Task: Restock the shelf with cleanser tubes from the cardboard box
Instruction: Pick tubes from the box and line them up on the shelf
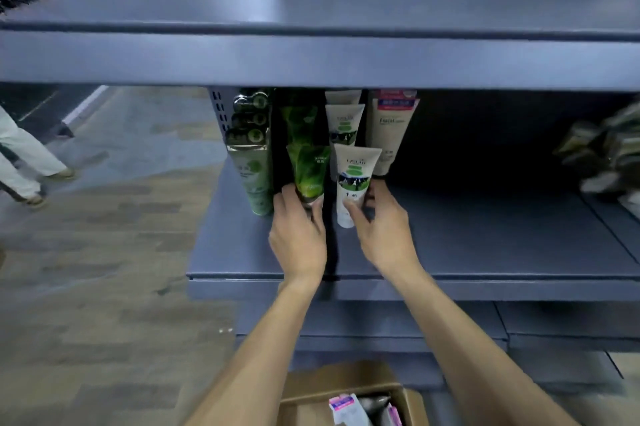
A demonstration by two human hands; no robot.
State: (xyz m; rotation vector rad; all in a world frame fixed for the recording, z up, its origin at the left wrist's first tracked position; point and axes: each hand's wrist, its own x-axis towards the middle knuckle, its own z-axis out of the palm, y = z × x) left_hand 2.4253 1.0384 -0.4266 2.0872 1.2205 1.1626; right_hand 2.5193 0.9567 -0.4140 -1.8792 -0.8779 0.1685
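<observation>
**Two tubes being seated at once — tipping risk**

Left hand (298,235) wrapped round base of glossy green plastic cleanser tube (307,171); right hand (382,228) pinching lower end of white plastic tube with green-and-black label (354,180), thumb in front, fingers behind. Both tubes upright, cap down, at front of their rows on grey metal shelf (485,242). Open brown cardboard box (346,387) on floor below, more stock inside.

Likely failure: releasing before caps sit flat, front tube leaning and toppling forward. Pushing too hard: rows behind knocked askew, silver-green tube (254,180) just beside nudged.
</observation>
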